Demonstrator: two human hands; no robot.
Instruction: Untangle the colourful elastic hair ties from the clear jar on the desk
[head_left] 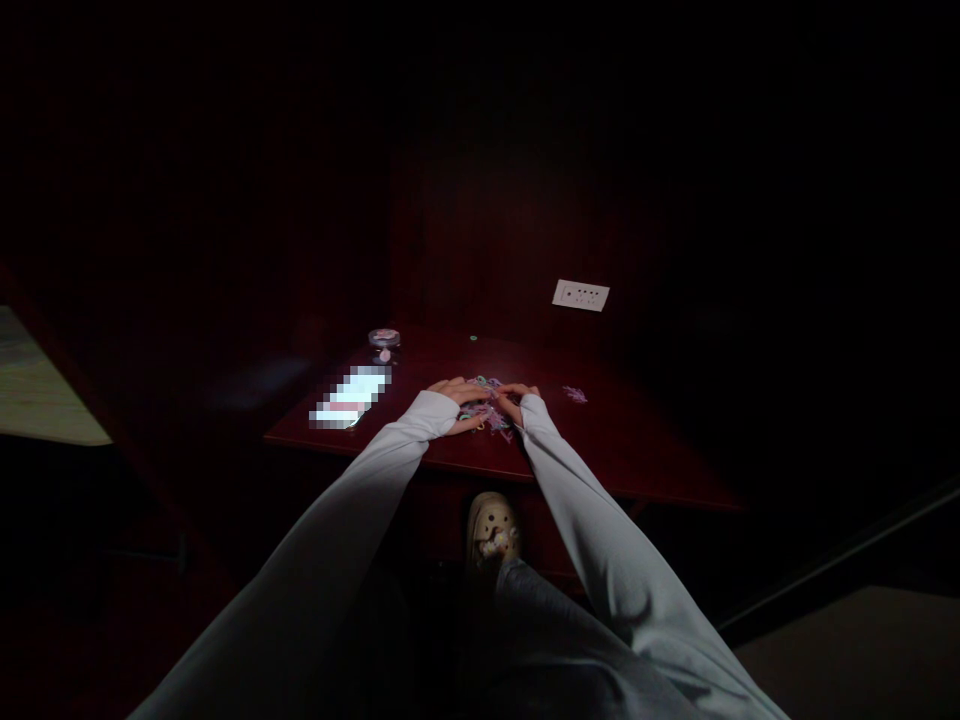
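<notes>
A pile of small colourful bands, mostly purple with some green and yellow, lies on the dark red table. At the pile's left side is my left hand, its thumb apart from the stretched fingers, which reach over the pile. From the right, my right hand touches the pile with bent fingers; whether it pinches a band is too small to tell. A smaller group of purple bands rests further right.
A lit phone lies at the table's left, with a round lidded jar behind it. One green band is near the back wall, which bears a white socket plate. A shoe shows below the front edge.
</notes>
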